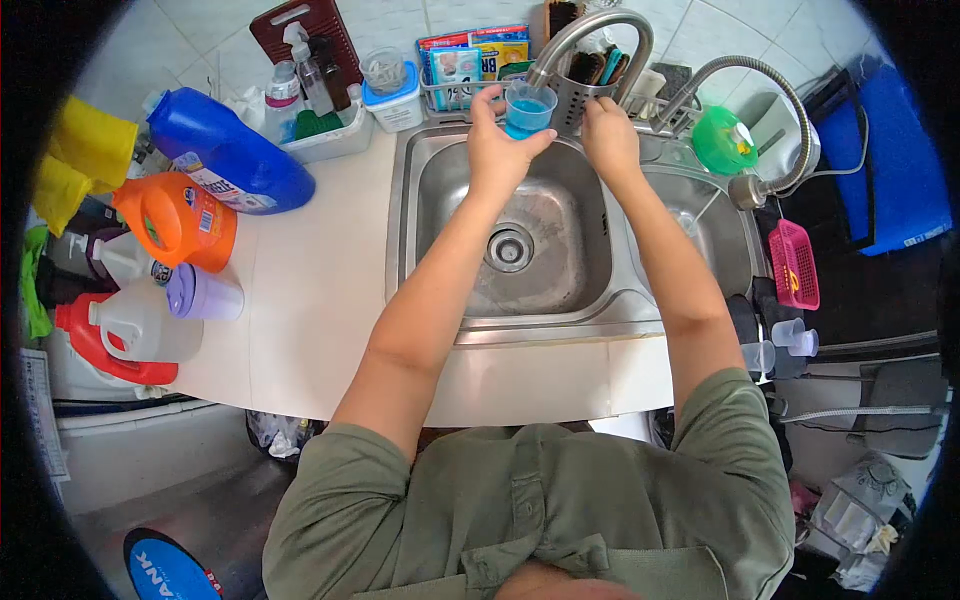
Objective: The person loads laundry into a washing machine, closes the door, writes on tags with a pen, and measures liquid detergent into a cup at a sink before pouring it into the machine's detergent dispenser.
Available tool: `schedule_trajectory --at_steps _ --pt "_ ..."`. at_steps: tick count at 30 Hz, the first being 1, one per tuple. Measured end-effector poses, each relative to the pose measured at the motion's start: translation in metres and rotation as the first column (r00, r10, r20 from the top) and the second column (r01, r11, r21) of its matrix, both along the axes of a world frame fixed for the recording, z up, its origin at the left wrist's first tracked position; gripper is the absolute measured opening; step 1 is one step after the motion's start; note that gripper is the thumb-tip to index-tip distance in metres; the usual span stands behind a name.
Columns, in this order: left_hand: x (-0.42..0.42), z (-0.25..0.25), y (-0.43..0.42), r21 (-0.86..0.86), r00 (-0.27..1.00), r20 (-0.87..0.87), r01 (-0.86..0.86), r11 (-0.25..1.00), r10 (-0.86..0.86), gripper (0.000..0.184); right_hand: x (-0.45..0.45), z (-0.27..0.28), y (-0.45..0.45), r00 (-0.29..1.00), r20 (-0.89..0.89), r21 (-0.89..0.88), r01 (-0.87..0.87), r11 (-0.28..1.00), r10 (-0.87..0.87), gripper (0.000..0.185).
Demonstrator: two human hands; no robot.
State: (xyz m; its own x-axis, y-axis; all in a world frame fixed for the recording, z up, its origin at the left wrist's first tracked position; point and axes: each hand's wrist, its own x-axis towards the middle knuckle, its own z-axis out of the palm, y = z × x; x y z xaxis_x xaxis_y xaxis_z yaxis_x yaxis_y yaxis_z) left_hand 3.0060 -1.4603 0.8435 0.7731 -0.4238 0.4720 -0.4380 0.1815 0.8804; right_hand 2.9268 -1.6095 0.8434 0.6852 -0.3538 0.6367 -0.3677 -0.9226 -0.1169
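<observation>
My left hand (497,157) is closed around a small clear cup (531,97) with blue liquid in its lower part. It holds the cup roughly upright over the back of the sink (440,200), near the spout of the curved faucet (601,18). At the faucet's base, beside a perforated metal holder (570,100) of brushes, my right hand (610,138) has its fingers drawn together. What those fingers grip is hidden behind the hand.
Left of the sink stand a blue detergent bottle (230,155), an orange jug (185,220) and a purple-lidded container (205,292). A white tub (394,100) sits behind. On the right are a flexible hose tap (790,90), a green bowl (720,140) and a pink basket (793,265).
</observation>
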Motion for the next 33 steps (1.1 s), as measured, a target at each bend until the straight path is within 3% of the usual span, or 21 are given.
schedule_trajectory --at_steps 7,11,16,19,22,24,25,27,29,31,33 --pt "0.000 -0.004 -0.005 -0.059 0.996 0.055 -0.068 0.996 0.071 0.081 -0.013 0.003 0.005 0.998 -0.054 0.020 -0.015 1.000 0.016 0.006" --pt "-0.001 -0.007 -0.002 -0.011 0.995 0.081 -0.053 0.999 0.054 0.080 -0.016 0.002 0.000 0.995 -0.093 0.019 -0.031 0.999 0.032 0.006" --pt "-0.002 -0.007 0.001 -0.043 0.997 -0.054 -0.064 0.997 0.062 0.082 -0.009 0.020 -0.007 0.995 -0.098 -0.054 -0.019 0.998 0.013 0.012" --pt "-0.003 -0.011 0.000 -0.081 0.999 -0.017 -0.048 0.996 0.047 0.080 0.004 0.026 -0.015 0.992 -0.118 -0.031 0.047 0.998 -0.050 0.017" --pt "-0.017 -0.008 0.005 -0.090 0.998 0.024 -0.047 0.995 0.050 0.079 0.001 0.024 -0.015 0.990 -0.124 -0.096 0.050 0.994 -0.062 0.011" --pt "-0.037 0.002 0.013 -0.043 0.997 -0.075 -0.002 0.999 -0.001 0.077 -0.014 0.018 -0.014 0.995 -0.097 -0.072 0.006 0.997 -0.013 0.010" --pt "-0.048 0.006 0.014 -0.106 0.994 -0.089 0.050 0.993 -0.059 0.077 -0.034 0.019 -0.016 0.994 -0.105 -0.067 0.036 0.997 -0.043 0.010" --pt "-0.068 0.001 0.016 -0.104 0.986 -0.118 0.102 0.989 -0.114 0.077 -0.069 0.023 -0.007 0.959 -0.265 0.192 0.152 0.970 -0.098 0.015" --pt "-0.086 -0.008 0.018 -0.064 0.984 -0.104 0.140 0.988 -0.146 0.078 -0.113 -0.002 -0.023 0.861 -0.466 0.319 0.379 0.869 -0.204 0.021" --pt "-0.116 -0.011 0.023 -0.022 0.969 -0.159 0.190 0.982 -0.191 0.078 -0.162 -0.042 -0.055 0.824 -0.473 0.327 0.493 0.806 -0.312 0.018" --pt "-0.140 -0.020 0.017 -0.024 0.942 -0.200 0.271 0.962 -0.270 0.078 -0.189 -0.068 -0.101 0.791 -0.366 0.409 0.610 0.678 -0.491 0.017"
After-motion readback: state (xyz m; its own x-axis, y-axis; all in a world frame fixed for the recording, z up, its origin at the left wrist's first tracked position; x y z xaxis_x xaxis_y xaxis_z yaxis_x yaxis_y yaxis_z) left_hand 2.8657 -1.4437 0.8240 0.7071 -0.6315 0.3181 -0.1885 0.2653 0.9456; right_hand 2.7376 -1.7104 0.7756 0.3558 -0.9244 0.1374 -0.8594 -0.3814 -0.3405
